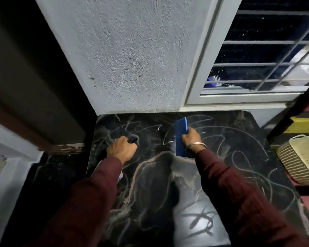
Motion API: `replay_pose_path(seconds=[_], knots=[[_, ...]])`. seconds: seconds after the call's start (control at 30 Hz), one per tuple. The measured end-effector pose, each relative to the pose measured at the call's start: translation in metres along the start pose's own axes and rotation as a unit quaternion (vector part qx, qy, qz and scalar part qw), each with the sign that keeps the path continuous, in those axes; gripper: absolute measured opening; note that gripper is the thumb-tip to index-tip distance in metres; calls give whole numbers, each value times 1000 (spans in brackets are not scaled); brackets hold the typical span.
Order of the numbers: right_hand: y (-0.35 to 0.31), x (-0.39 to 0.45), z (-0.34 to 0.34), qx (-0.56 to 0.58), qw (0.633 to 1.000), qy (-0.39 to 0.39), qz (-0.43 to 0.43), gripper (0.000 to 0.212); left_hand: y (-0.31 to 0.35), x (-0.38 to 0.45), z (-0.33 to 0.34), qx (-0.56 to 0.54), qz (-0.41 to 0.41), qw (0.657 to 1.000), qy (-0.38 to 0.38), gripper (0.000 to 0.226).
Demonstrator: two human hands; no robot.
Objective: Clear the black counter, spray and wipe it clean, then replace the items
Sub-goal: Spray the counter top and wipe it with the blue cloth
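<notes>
The black marbled counter (230, 157) fills the middle of the head view, its surface streaked with pale smears. My right hand (191, 138) grips a flat blue rectangular object (181, 132) held upright on its edge over the counter's far middle. My left hand (121, 148) is curled round a small black object (132, 140) over the counter's far left; most of that object is hidden by my fingers. Both forearms are in dark red sleeves, and a metal bangle circles my right wrist.
A rough white wall (132, 59) rises right behind the counter. A barred window (257, 59) stands at the back right. A woven cream basket (300, 159) sits off the counter's right edge. A dark panel (34, 68) borders the left side.
</notes>
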State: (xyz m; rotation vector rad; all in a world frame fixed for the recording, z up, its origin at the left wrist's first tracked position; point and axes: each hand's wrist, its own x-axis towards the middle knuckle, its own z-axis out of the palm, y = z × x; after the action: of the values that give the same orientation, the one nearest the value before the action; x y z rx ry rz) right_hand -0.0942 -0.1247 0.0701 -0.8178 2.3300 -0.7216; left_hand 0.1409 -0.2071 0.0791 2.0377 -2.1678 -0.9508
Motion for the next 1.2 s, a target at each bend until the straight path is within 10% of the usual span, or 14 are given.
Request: replay_pose_path(seconds=[0.37, 0.63, 0.87, 1.07, 1.2], knots=[[3, 44, 78, -146, 985, 55, -69, 40, -6, 59, -1, -125, -18, 986, 107, 23], [-10, 64, 209, -246, 959, -46, -134, 63, -35, 105, 6, -177, -40, 973, 139, 23], [21, 39, 203, -365, 821, -98, -428, 54, -31, 128, 0, -175, -40, 975, 133, 24], [-38, 126, 232, -318, 921, -22, -225, 58, -40, 144, -10, -168, -27, 975, 141, 24], [-68, 89, 273, -326, 886, -72, -321, 58, -50, 152, -13, -150, -12, 978, 143, 23]])
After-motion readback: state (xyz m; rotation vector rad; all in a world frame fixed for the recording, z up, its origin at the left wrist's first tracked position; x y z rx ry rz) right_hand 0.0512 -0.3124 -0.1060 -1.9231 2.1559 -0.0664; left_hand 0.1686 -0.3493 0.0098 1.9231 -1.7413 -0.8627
